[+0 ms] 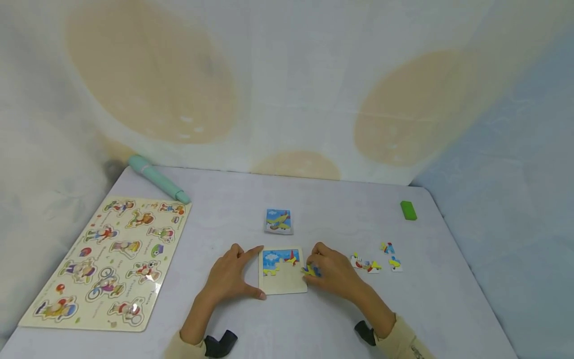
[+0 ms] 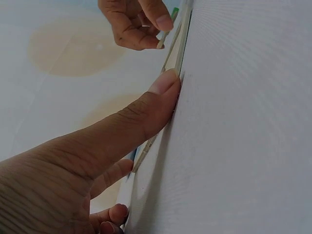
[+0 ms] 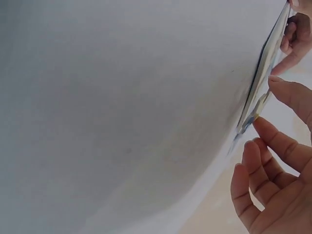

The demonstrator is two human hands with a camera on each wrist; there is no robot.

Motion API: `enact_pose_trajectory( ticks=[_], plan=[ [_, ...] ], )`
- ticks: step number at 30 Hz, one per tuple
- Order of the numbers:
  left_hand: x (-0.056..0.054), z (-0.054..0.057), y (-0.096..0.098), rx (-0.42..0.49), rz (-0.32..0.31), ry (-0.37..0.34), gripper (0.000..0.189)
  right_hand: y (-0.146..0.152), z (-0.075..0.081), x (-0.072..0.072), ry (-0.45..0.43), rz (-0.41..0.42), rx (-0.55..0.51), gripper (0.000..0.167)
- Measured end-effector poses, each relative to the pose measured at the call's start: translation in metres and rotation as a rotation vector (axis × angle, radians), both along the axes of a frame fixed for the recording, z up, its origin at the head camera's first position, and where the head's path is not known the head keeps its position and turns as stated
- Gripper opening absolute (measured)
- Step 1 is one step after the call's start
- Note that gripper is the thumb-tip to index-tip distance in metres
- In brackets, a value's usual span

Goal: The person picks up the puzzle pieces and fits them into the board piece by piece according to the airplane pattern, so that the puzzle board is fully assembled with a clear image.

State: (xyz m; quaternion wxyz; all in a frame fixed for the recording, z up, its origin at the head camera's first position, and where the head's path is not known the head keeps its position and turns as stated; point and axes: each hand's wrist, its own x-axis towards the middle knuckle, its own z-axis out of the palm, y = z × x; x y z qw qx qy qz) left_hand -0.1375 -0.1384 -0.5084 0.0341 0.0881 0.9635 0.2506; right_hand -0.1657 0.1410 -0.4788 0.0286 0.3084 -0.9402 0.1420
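In the head view a small puzzle board lies on the table, with blue sky and cloud pieces and a red-and-yellow piece along its top. My left hand grips the board's left side, index finger at the far corner and thumb at the near one; its thumb lies along the edge in the left wrist view. A blue-and-yellow puzzle piece is pinched between thumb and index finger of my right hand, beside the board's right edge. The right wrist view shows this pinch side-on.
Several loose puzzle pieces lie to the right, past my right hand. Behind the board is a small picture card of an airplane. A large picture board and a mint-green tube-shaped object occupy the left; a green block sits far right.
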Motion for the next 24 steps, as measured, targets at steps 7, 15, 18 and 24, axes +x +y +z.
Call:
enact_pose_trajectory(
  ticks=[7, 15, 18, 24],
  plan=[
    [0.0, 0.001, 0.0, 0.0, 0.003, -0.009, 0.111, -0.008, 0.002, 0.002, 0.007, -0.014, 0.0, 0.033],
    [0.0, 0.003, 0.0, 0.0, 0.003, -0.012, 0.111, -0.014, 0.005, 0.003, -0.08, 0.074, -0.041, 0.031],
    [0.0, 0.002, 0.0, 0.0, 0.002, -0.009, 0.111, -0.02, 0.006, 0.002, -0.109, 0.141, -0.056, 0.029],
    [0.0, 0.001, -0.001, 0.008, -0.008, -0.008, 0.111, -0.034, 0.008, -0.005, -0.087, 0.267, -0.017, 0.025]
  ],
)
